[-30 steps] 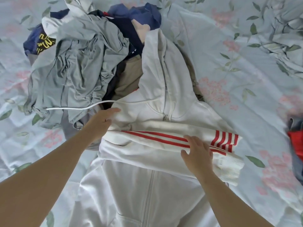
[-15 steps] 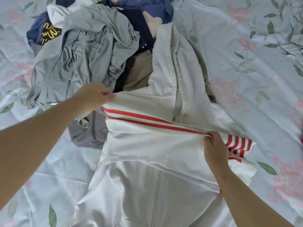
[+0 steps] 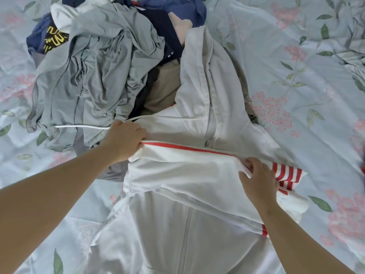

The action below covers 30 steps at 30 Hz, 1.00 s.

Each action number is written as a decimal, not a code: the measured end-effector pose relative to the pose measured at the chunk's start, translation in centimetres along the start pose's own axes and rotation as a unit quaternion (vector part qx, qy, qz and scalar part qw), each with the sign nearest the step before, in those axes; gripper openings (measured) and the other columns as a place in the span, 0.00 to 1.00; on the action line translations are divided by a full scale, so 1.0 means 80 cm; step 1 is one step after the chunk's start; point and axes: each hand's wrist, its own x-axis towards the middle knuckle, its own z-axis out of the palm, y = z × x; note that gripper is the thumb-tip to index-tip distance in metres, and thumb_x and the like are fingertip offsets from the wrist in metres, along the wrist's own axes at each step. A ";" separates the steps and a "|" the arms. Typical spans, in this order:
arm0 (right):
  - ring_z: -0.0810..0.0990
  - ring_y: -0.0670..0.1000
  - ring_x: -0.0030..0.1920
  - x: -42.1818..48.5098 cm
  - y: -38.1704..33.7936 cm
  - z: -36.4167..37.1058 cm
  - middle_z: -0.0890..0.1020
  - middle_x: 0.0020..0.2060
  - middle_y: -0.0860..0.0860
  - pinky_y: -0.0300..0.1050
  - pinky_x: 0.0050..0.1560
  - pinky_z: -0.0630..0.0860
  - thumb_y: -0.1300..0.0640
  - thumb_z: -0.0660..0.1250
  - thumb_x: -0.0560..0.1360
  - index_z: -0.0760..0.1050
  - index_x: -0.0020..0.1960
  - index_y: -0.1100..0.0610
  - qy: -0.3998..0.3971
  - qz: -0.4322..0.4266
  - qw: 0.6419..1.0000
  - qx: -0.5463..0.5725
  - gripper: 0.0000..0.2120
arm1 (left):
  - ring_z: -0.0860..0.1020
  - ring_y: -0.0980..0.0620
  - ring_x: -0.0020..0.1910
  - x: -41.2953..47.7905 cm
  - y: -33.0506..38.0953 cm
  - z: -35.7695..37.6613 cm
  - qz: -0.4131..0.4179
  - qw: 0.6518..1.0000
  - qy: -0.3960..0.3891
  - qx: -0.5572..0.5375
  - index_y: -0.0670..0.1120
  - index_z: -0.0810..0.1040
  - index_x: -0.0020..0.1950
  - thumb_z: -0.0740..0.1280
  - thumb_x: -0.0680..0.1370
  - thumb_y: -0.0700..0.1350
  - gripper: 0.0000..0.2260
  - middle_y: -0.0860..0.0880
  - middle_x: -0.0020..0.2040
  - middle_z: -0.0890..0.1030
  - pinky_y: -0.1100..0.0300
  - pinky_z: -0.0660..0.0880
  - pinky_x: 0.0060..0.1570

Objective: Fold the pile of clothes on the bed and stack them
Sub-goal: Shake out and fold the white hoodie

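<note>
A white zip hoodie [image 3: 183, 224] with red stripes lies front-up on the bed, its hood [image 3: 203, 76] resting against the pile. One sleeve [image 3: 185, 171] is folded across the chest, its red-striped cuff [image 3: 286, 175] pointing right. My left hand [image 3: 125, 139] grips the folded sleeve's left end at the shoulder. My right hand [image 3: 258, 178] pinches the sleeve edge near the cuff. The pile of clothes [image 3: 102, 62] sits behind, topped by a crumpled grey garment, with navy, beige and blue pieces under it.
The bed is covered by a pale blue floral sheet [image 3: 296, 76], bare to the right and at the lower left. A white drawstring [image 3: 83, 126] trails left over the grey garment. A sliver of red cloth [image 3: 363, 171] shows at the right edge.
Both hands went from lying flat on the sleeve to gripping it. The sleeve was lifted and pulled taut across the chest, and its red stripes now run along the upper fold edge.
</note>
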 end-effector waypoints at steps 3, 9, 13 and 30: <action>0.68 0.61 0.63 -0.003 0.019 -0.002 0.72 0.63 0.56 0.59 0.66 0.61 0.62 0.65 0.73 0.71 0.64 0.55 0.012 0.058 0.995 -0.078 0.19 | 0.74 0.40 0.51 -0.012 0.004 -0.016 -0.097 0.987 0.127 -0.031 0.45 0.76 0.53 0.69 0.71 0.39 0.11 0.44 0.51 0.77 0.48 0.68 0.50; 0.74 0.54 0.39 -0.039 0.033 0.001 0.75 0.36 0.49 0.45 0.40 0.69 0.66 0.70 0.69 0.70 0.40 0.54 0.041 -0.115 0.992 -0.019 0.10 | 0.74 0.44 0.28 -0.055 0.121 0.003 0.175 0.946 0.250 -0.110 0.41 0.78 0.35 0.66 0.63 0.37 0.04 0.43 0.32 0.75 0.58 0.73 0.27; 0.69 0.46 0.62 -0.053 0.068 0.023 0.72 0.57 0.40 0.39 0.63 0.62 0.53 0.65 0.73 0.70 0.61 0.45 -0.219 -0.206 0.942 -0.152 0.17 | 0.79 0.45 0.35 -0.057 0.144 0.039 0.148 0.979 0.114 -0.080 0.43 0.83 0.47 0.78 0.55 0.42 0.21 0.46 0.37 0.79 0.58 0.78 0.35; 0.77 0.46 0.44 0.009 -0.018 -0.009 0.78 0.40 0.43 0.41 0.46 0.73 0.56 0.63 0.77 0.78 0.50 0.49 -0.170 -0.117 0.976 0.067 0.06 | 0.75 0.47 0.56 -0.013 0.107 0.038 -0.109 0.914 -0.067 -0.384 0.50 0.65 0.66 0.66 0.75 0.50 0.21 0.50 0.54 0.76 0.54 0.72 0.53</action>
